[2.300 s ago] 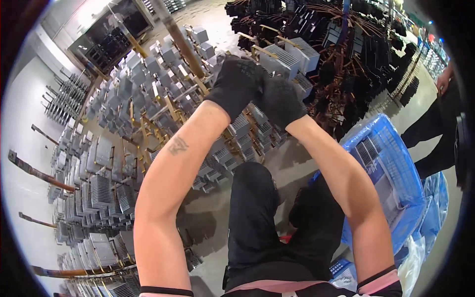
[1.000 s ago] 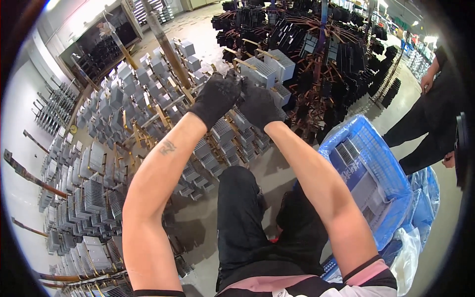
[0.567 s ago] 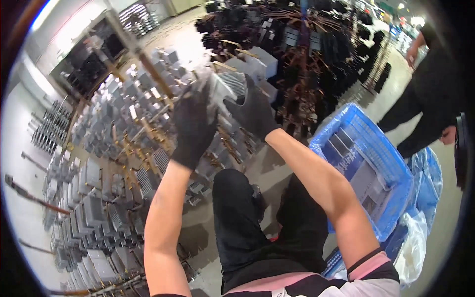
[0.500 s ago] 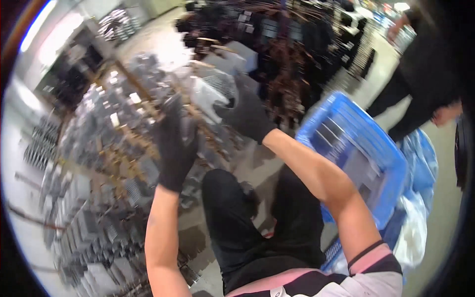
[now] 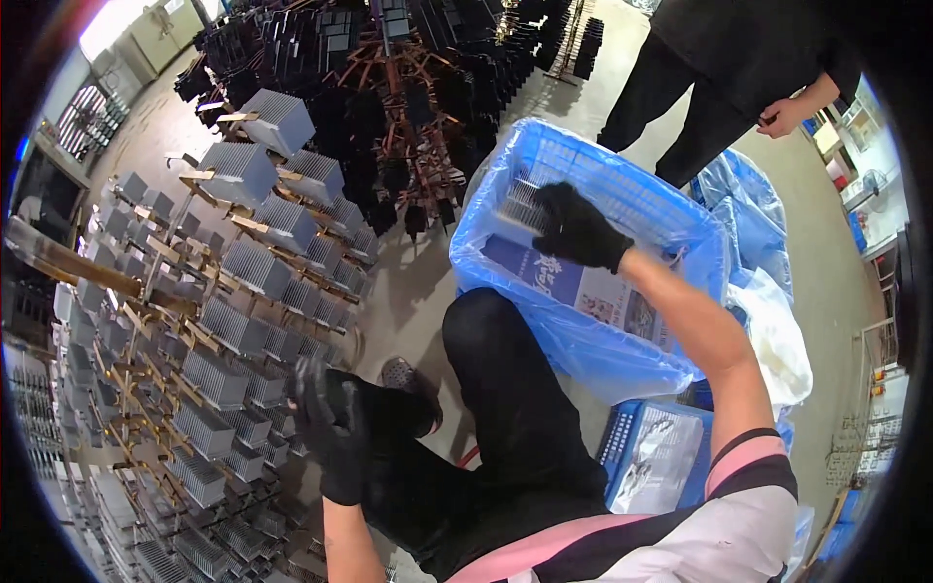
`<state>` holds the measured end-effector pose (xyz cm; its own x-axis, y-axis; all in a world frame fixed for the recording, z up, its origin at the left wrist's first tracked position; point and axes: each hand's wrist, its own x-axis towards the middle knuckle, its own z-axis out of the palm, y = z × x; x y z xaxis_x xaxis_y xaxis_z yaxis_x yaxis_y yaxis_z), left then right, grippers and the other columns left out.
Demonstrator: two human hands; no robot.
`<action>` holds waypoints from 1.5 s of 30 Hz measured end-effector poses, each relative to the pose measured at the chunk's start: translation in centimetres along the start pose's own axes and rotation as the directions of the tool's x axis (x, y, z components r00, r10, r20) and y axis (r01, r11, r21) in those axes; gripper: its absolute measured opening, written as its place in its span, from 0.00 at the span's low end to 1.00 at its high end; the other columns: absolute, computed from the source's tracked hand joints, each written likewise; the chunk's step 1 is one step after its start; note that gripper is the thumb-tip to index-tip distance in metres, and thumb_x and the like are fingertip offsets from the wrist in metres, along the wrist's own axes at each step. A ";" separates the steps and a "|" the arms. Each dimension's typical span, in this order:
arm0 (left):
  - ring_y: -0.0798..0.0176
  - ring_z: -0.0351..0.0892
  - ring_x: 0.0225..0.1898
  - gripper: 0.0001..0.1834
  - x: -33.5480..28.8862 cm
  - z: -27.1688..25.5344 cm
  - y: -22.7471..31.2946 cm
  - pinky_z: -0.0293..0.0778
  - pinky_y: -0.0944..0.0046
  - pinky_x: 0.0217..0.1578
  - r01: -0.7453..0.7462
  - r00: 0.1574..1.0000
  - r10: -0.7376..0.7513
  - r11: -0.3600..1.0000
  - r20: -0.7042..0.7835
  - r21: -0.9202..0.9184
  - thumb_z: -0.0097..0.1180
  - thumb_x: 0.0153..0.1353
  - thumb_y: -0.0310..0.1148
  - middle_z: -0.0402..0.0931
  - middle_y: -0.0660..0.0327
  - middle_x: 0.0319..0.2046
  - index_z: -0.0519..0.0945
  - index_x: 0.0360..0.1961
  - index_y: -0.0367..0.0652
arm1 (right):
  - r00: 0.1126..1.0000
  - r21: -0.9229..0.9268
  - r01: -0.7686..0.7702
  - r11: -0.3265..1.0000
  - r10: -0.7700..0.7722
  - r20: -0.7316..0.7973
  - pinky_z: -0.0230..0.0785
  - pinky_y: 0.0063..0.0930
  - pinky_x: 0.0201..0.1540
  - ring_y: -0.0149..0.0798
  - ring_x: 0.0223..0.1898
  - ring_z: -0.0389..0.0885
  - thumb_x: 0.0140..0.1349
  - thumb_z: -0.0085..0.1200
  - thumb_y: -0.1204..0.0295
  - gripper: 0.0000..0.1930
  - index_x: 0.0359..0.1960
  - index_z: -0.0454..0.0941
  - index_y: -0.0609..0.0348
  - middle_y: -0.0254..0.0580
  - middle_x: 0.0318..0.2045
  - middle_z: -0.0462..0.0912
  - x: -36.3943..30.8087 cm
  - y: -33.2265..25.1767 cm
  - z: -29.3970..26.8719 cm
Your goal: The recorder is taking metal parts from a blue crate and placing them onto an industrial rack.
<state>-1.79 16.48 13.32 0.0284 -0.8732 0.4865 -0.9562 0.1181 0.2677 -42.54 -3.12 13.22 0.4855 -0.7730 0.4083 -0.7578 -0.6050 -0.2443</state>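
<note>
My right hand [image 5: 578, 228], in a black glove, is closed on a grey finned heat sink [image 5: 525, 206], blurred by motion. It is inside the upper left part of a blue crate [image 5: 714, 248] lined with blue plastic film. Below the heat sink lies a printed cardboard sheet [image 5: 559, 277] on the crate's bottom. My left hand [image 5: 335, 428], also black-gloved, hangs beside my knee near the rack; its fingers are loosely bent and apart, with nothing visible in them. Many similar heat sinks [image 5: 258, 267] hang on the rack's copper-coloured hooks at left.
Black parts hang on another rack [image 5: 398, 107] beyond. A person in dark clothing [image 5: 700, 78] stands past the crate. A smaller blue basket [image 5: 612, 442] holding clear plastic is by my right side, and white and blue plastic bags [image 5: 773, 330] bunch beside the crate.
My view has turned right. My right hand has moved from the rack into the crate with the heat sink. My left hand has dropped lower, near my knee.
</note>
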 end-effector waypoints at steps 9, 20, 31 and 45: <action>0.43 0.67 0.62 0.20 1.3 1.8 0.3 0.58 0.46 0.65 -0.036 0.999 0.037 0.998 0.026 -0.045 0.57 0.64 0.30 0.71 0.48 0.59 0.74 0.56 0.34 | 0.809 -0.320 -0.274 0.907 0.397 0.433 0.63 0.53 0.59 0.56 0.56 0.73 0.48 0.63 0.53 0.36 0.59 0.72 0.57 0.58 0.54 0.75 0.1 -0.2 5.8; 0.45 0.73 0.53 0.20 0.5 0.3 0.3 0.65 0.47 0.58 0.289 0.957 -0.267 0.876 0.110 -0.387 0.61 0.60 0.32 0.77 0.49 0.50 0.77 0.54 0.41 | 0.952 -0.323 -0.127 0.938 0.206 0.224 0.50 0.72 0.63 0.67 0.68 0.56 0.52 0.60 0.55 0.35 0.65 0.70 0.42 0.54 0.65 0.65 -2.1 -0.2 9.9; 0.57 0.73 0.57 0.21 2.7 -3.5 -0.4 0.68 0.51 0.54 -0.066 0.987 0.072 0.997 0.144 -0.047 0.55 0.62 0.37 0.76 0.57 0.55 0.77 0.57 0.49 | 0.791 -0.299 -0.009 0.954 0.189 0.581 0.54 0.61 0.65 0.60 0.64 0.67 0.60 0.55 0.55 0.29 0.63 0.72 0.49 0.56 0.60 0.73 4.1 -0.7 3.4; 0.44 0.71 0.55 0.20 27.3 -7.7 -6.2 0.69 0.46 0.52 -0.210 0.810 0.468 0.794 -0.353 0.571 0.49 0.60 0.29 0.73 0.47 0.51 0.77 0.54 0.41 | 0.815 0.020 0.497 0.868 -0.458 -0.355 0.60 0.49 0.64 0.58 0.64 0.65 0.58 0.61 0.59 0.37 0.67 0.62 0.59 0.60 0.61 0.69 26.6 -24.3 3.1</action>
<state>7.19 -4.41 31.32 -0.3215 -0.4855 0.8130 -0.9314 0.0071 -0.3640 -9.83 -9.53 27.26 0.5880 -0.2846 0.7572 -0.4074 -0.9128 -0.0268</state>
